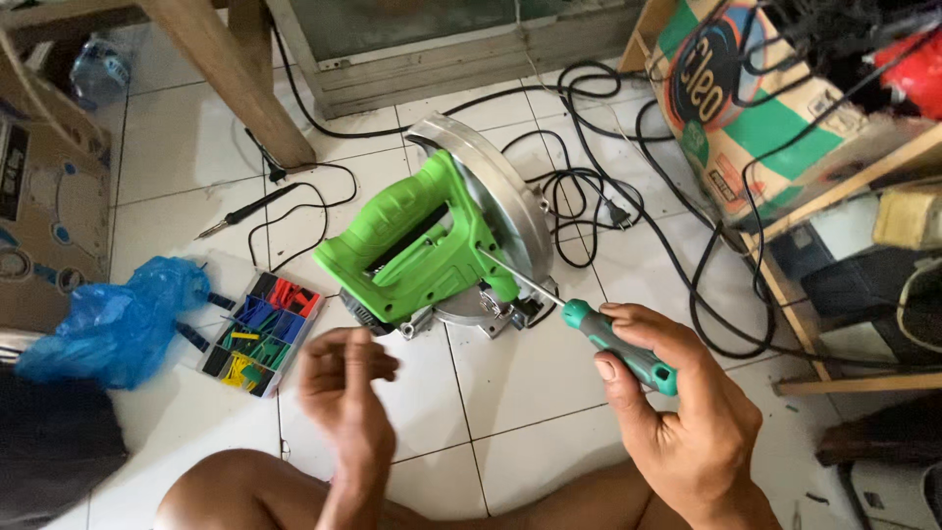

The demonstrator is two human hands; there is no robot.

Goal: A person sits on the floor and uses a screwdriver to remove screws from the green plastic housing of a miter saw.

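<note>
White floor tiles are being used as the work surface, with the person seated low and bare knees showing at the bottom edge of the view. Nearest, the left hand is being held up loosely above the tiles, blurred, fingers half curled and holding nothing. The right hand is being wrapped round a screwdriver with a green handle; the grip is closed firmly on the handle, thumb along its side, likely so that the shaft can be steered. The thin shaft is being pointed up and left, its tip resting at the body of a green circular saw.

The saw is being kept on its side on the tiles just beyond both hands, its grey blade guard turned away from the person and its motor housing turned up, which is leaving the casing open to the tool. Just left of the saw, a clear box of sorted coloured pieces is being kept open, near the left hand, and a blue bag is lying beside it. Farther off, a soldering iron is lying on the tiles with its lead looped beside it, and black cables are being left in tangles to the right of the saw. A wooden leg is slanting across the far left, and a printed carton is being stored on a wooden rack at the far right.
</note>
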